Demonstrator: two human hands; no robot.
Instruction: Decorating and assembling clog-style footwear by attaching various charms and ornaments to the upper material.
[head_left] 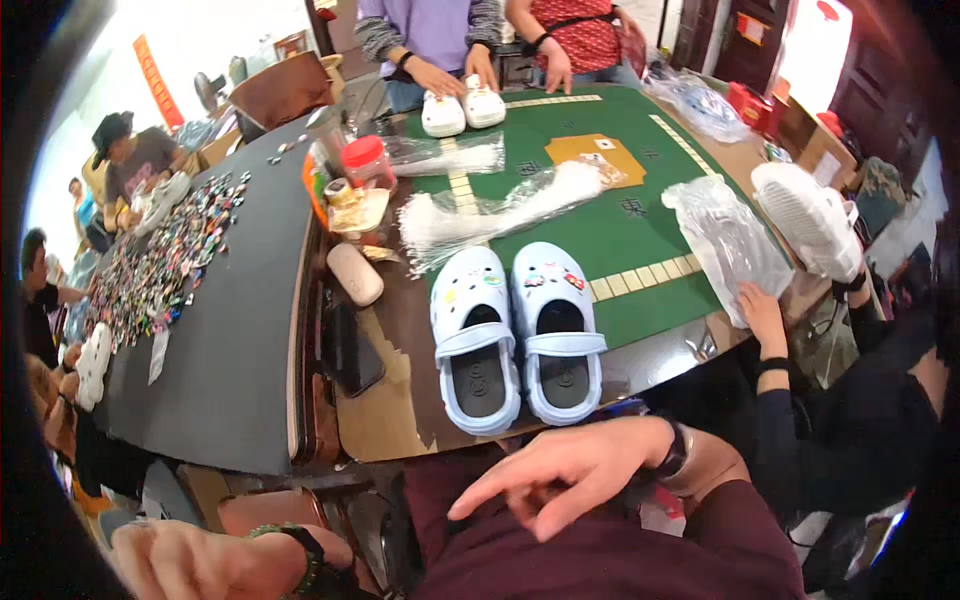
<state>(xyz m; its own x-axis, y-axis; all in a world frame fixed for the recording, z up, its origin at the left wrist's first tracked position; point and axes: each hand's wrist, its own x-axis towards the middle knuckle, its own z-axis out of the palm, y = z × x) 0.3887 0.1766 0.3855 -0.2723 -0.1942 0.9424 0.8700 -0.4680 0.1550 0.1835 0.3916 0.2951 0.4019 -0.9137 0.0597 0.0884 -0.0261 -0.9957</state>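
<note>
Two light-blue clogs, the left clog (478, 340) and the right clog (556, 335), stand side by side at the table's near edge, heels toward me. Small colourful charms sit on their toes, and the straps lie across the foot openings. Just below the clogs hangs my right hand (585, 470), index finger stretched out to the left, thumb apart, holding nothing. At the lower left is my left hand (200, 562), away from the clogs, knuckles up and slightly blurred. Its fingertips are hidden, so I cannot see whether it grips anything.
Clear bags of thin white strips (510, 205) lie beyond the clogs on the green tabletop (630, 325). A red-lidded jar (368, 162), glasses case (355, 274) and phone (352, 350) are left. Co-workers handle white clogs (462, 108) opposite and a plastic bag (730, 240) at right.
</note>
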